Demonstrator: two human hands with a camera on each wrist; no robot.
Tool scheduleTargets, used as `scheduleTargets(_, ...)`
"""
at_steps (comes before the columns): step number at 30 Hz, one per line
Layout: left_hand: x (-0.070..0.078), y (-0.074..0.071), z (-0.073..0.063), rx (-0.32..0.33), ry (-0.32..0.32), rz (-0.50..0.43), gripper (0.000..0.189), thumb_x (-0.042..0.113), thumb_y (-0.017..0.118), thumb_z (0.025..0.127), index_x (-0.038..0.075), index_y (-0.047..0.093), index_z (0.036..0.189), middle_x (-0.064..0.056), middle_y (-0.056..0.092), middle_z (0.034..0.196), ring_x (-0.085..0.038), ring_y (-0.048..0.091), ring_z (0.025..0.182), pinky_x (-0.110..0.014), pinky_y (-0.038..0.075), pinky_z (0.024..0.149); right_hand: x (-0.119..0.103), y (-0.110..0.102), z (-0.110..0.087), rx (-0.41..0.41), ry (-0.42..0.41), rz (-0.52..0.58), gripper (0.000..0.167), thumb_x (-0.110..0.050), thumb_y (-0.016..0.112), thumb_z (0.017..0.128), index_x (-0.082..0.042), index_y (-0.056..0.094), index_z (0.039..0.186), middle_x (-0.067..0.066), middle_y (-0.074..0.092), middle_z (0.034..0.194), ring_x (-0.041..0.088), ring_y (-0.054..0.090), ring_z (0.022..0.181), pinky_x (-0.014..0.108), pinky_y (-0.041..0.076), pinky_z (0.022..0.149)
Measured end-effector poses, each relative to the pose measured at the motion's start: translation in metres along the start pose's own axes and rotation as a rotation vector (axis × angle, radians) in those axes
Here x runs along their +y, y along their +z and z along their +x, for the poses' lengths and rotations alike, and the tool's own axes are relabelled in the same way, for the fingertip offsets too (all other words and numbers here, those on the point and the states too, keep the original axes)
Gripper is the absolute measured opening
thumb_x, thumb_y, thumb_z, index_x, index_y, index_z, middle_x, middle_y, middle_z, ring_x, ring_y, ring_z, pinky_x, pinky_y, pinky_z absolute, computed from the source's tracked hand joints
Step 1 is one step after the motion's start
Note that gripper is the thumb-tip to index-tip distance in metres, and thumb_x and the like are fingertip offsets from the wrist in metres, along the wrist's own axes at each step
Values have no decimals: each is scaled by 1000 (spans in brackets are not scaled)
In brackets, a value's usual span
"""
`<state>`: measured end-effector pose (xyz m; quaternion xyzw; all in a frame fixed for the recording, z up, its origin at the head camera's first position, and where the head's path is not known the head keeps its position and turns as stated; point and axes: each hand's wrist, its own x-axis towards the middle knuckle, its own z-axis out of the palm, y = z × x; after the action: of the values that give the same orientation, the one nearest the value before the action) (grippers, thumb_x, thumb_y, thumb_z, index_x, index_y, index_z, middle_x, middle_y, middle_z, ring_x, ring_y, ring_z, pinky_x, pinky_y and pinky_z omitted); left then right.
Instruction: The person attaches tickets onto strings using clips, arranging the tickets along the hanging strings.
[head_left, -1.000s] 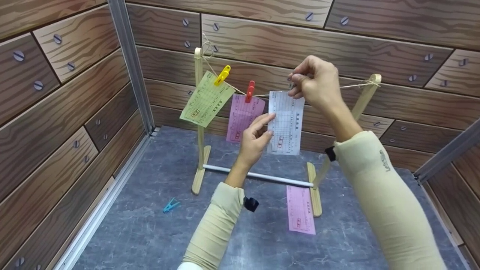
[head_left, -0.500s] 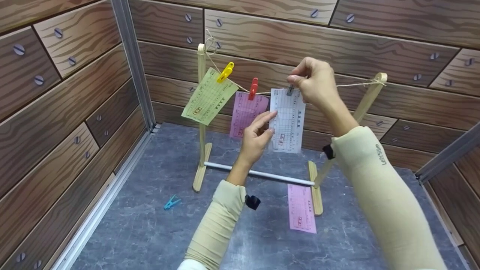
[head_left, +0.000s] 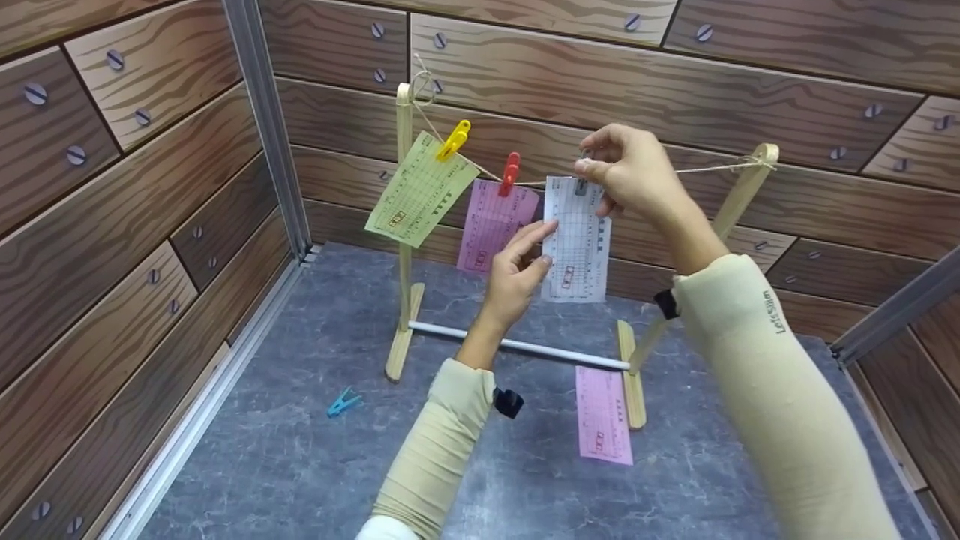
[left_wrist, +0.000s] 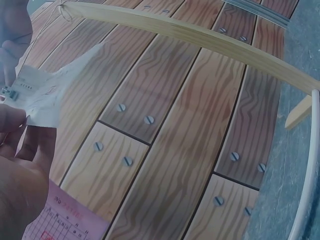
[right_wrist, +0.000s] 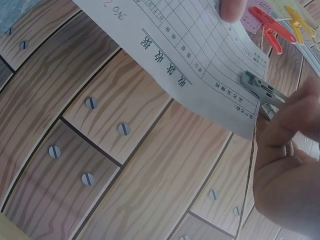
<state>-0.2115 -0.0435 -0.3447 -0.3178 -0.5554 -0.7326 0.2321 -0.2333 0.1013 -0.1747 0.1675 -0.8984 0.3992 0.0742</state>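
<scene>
A white receipt slip (head_left: 576,244) hangs lengthwise at a string (head_left: 705,169) between two wooden posts. My left hand (head_left: 511,289) pinches its left edge between thumb and fingers. In the right wrist view a grey clothespin (right_wrist: 260,87) bites the slip's top edge at the string. My right hand (head_left: 637,169) pinches that clothespin's handle end. To the left, a pink slip (head_left: 495,225) hangs from a red clothespin (head_left: 509,174), and a green slip (head_left: 421,191) hangs tilted from a yellow clothespin (head_left: 454,141).
A blue clothespin (head_left: 344,402) lies on the grey marbled tabletop (head_left: 262,457). Another pink slip (head_left: 604,416) lies by the stand's right foot (head_left: 631,375). A white rod (head_left: 555,354) joins the two feet. Wood-patterned walls (head_left: 150,202) enclose the table.
The right hand has lowered slightly, and the grey clothespin now sits over the white slip's top edge. My left hand stays at the slip's edge. The head view has shifted a little.
</scene>
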Motion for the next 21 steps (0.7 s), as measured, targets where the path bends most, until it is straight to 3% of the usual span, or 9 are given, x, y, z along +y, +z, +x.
scheduleTargets(6,-2,-2,-3,-5,8,-14,44,-22,53,86,-20,53,131,-35,52,133,-28,52,99,-23,45,79,-3,-4,-7,-16,15,76,51,-13,66,99,1,48,144,26,62,125,15,64,47,29,55,47)
scheduleTargets(14,-4,0,-11,1,-18,12,44,-21,53,85,-20,54,130,-35,52,133,-30,53,108,-24,46,82,-6,-17,-37,158,2,89,42,-10,67,97,-3,57,137,20,63,127,16,67,56,29,58,54)
scheduleTargets(21,-16,-2,-22,-9,-9,2,44,-23,53,85,-21,53,129,-36,52,131,-39,53,101,-24,46,79,8,-27,-85,289,-147,115,33,-7,66,97,0,63,129,16,67,119,16,66,56,26,56,53)
